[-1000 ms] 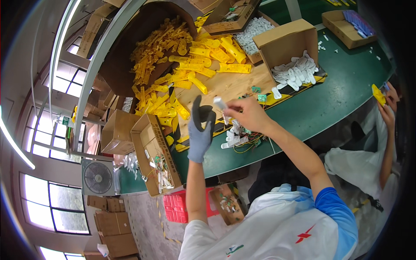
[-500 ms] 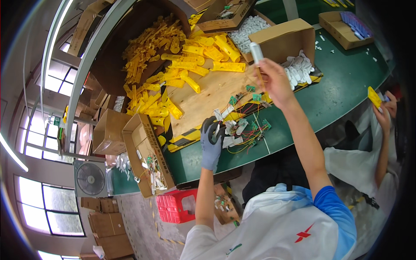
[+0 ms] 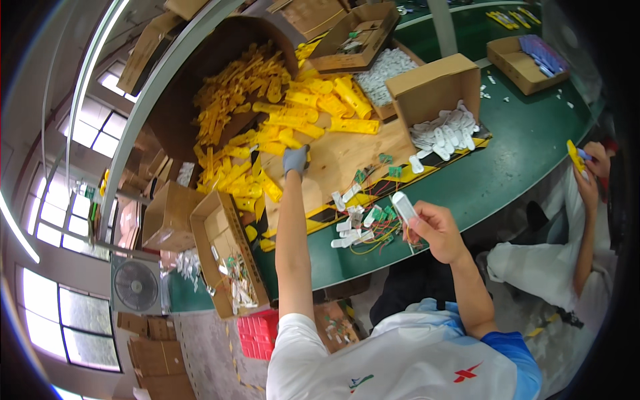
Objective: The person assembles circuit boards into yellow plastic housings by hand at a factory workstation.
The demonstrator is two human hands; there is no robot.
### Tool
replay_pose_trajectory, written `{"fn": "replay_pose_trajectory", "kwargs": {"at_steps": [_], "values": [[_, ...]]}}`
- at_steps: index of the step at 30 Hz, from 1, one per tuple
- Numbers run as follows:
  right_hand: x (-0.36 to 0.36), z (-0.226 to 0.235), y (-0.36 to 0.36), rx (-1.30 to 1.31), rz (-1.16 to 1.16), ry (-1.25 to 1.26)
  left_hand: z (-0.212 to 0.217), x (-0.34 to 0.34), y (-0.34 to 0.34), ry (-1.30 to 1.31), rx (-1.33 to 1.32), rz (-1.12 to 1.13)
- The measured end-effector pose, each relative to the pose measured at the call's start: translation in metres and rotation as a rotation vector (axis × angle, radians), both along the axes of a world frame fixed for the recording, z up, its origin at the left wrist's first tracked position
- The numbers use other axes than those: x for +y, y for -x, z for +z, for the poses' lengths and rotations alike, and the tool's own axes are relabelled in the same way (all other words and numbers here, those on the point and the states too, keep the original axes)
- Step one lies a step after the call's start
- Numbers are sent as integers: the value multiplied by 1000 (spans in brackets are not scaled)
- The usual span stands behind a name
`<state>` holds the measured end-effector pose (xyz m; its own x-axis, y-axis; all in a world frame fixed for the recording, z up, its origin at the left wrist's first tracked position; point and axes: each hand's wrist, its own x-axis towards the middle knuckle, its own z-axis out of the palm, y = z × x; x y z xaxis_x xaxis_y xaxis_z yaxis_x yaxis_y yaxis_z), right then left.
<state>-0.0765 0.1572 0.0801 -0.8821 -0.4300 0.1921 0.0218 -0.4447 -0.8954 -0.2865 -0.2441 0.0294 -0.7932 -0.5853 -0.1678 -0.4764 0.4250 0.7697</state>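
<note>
My left hand [image 3: 295, 160], in a grey-blue glove, is stretched far forward onto the wooden board [image 3: 347, 157], at the edge of a big heap of yellow plastic parts [image 3: 280, 120]. Whether its fingers hold a part I cannot tell. My bare right hand [image 3: 432, 232] is close to my body and grips a small white oblong plastic case [image 3: 404, 207], held upright. Below it on the green table [image 3: 507, 167] lie several white cases and small green circuit boards with coloured wires [image 3: 365, 223].
An open cardboard box [image 3: 437, 90] spills white cases at the right. Another box of white parts [image 3: 387, 67] stands behind it. An open box [image 3: 223, 257] hangs at the table's left edge. A person at the far right holds a yellow part [image 3: 573, 157]. A red crate [image 3: 257, 333] sits below.
My left hand has reached forward from the wired boards to the yellow heap. My right hand has come back from the cardboard box toward my body, holding a white case.
</note>
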Motion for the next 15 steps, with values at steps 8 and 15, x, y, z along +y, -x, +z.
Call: {"fn": "replay_pose_trajectory", "kwargs": {"at_steps": [8,15], "values": [[-12,-16,17,-45,85,-89,2,79,-121,-874,747,-236],[-32,-12,10,369,-176,-598,36,164,-238,-441,530,-431]]}}
